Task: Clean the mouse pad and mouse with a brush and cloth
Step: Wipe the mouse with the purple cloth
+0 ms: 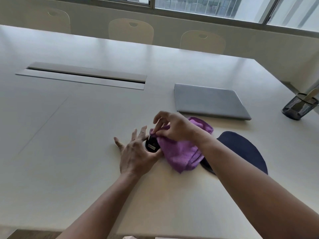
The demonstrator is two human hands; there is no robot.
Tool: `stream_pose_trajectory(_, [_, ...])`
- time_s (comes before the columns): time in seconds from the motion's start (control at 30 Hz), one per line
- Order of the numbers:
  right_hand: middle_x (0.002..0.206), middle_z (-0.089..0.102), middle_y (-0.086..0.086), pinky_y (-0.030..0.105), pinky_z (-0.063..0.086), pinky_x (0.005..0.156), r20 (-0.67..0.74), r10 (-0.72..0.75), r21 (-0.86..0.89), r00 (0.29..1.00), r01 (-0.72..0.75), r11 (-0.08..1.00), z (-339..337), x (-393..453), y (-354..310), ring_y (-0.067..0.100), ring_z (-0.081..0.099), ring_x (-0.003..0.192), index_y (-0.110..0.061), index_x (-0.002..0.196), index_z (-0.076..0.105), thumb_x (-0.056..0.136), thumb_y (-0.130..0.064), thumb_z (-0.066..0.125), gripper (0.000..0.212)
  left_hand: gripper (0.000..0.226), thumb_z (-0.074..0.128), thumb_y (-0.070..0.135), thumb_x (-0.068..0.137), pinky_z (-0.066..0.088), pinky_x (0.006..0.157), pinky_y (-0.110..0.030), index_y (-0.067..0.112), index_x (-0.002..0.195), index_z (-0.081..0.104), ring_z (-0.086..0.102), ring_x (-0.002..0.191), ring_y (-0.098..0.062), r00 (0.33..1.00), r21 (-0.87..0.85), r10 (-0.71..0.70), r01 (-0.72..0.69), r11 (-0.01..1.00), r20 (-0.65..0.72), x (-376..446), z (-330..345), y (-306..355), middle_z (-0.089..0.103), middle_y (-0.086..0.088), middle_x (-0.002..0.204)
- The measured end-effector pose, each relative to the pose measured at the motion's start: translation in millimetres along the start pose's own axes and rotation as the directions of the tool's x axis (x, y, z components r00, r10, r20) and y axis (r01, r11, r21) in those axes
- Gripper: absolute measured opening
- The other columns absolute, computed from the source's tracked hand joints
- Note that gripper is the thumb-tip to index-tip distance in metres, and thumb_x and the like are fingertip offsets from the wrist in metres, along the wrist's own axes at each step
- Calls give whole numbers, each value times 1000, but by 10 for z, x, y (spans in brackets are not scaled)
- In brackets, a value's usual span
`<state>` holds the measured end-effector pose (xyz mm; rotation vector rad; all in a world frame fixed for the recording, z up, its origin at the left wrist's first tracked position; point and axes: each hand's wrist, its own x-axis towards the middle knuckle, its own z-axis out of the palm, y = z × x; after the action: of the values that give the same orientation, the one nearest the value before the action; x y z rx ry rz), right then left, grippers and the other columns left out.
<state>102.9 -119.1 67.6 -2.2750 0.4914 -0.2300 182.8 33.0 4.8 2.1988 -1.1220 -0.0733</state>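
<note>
Figure: wiping the mouse, head view. The mouse (151, 145), black with a small white label, stood on the table (86, 169) and serves here as the landmark. Nearest the viewer, the left hand (136, 154) steadied it from the left: the thumb lay against the mouse's near side, and the other fingers (138, 135) were spread straight along its left and far sides, none curled over the top. To the mouse's right, touching and partly covering it, lay the purple cloth (179, 152), bunched and draped. The right hand (174, 128) was over the mouse's far right side, its thumb and forefinger pinching a fold of cloth against the mouse and the remaining fingers lifted and loosely curved. Farther right of the mouse, partly under the cloth and the right forearm, lay the dark mouse pad (245, 150), flat on the table. Beyond the mouse, to the far right, were a closed grey laptop (210, 104) and, at the table's edge, a black mesh cup (299, 106) holding a pale handle, possibly the brush; its head could not be seen. Judged handling: the mouse looked light, hard and smooth, apt to slide, so it is best held by its sides; the cloth looked soft and limp, best gathered in a pinch; the pad looked thin and flexible.
</note>
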Motion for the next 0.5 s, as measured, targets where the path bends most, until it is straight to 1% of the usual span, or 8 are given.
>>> stream_pose_trajectory(0.03, [80,77,-8,19,55,86,64,-8,12,998,7,1000,11,7,-31,13,73,83,-27,95,58,80,1,72,35,100,47,85,69,-10,112,-65,27,149,31,24,145,-4,1000,-5,1,-1,1000,-2,5,1,-2,57,16,136])
stream_pose_trajectory(0.07, [82,77,-7,19,55,87,75,-6,7,997,6,1000,11,22,-35,15,73,84,-27,95,58,81,1,71,35,100,46,85,69,-10,112,-65,26,149,30,24,145,-4,1000,-4,0,0,1000,-5,7,1,0,57,16,136])
stream_pose_trajectory(0.17, [87,77,0,30,55,92,-102,52,-55,993,-57,997,-51,70,20,12,72,83,-14,101,59,84,3,67,25,108,45,90,66,-11,113,-63,23,150,32,26,144,-3,1000,0,-1,1,1000,-15,-2,-5,9,60,15,132])
stream_pose_trajectory(0.23, [88,76,3,34,54,96,-142,81,-27,987,-86,996,-59,59,26,16,72,88,-7,106,58,85,5,66,26,105,45,90,65,-11,113,-63,24,146,38,28,143,-4,1000,4,2,-2,1000,-16,-2,-16,15,58,14,135])
stream_pose_trajectory(0.33, [86,76,2,30,56,94,14,2,83,1000,-3,997,20,9,-45,16,74,89,-11,110,57,83,8,67,35,89,46,86,66,-13,113,-62,30,134,53,26,144,-4,1000,-15,11,-11,1000,0,11,-12,4,44,14,149])
stream_pose_trajectory(0.4, [88,77,4,30,56,94,120,-52,92,991,41,995,63,2,-81,14,75,89,-16,111,57,82,8,69,40,82,48,82,67,-14,113,-62,33,133,54,24,145,-5,1000,-31,17,-17,999,-2,17,-3,-13,41,15,151])
stream_pose_trajectory(0.43, [89,78,4,30,56,94,131,-55,80,990,45,996,63,17,-81,13,75,89,-18,110,56,82,7,69,40,82,49,81,67,-14,113,-62,33,133,54,24,145,-5,1000,-37,19,-19,999,-5,18,-1,-20,40,15,151])
stream_pose_trajectory(0.5, [89,77,4,30,56,95,61,-12,46,998,10,999,26,61,-52,13,75,89,-18,108,56,83,6,68,36,86,49,86,66,-14,113,-61,32,134,54,25,144,-4,1000,-32,17,-18,999,-14,15,1,-27,41,14,151])
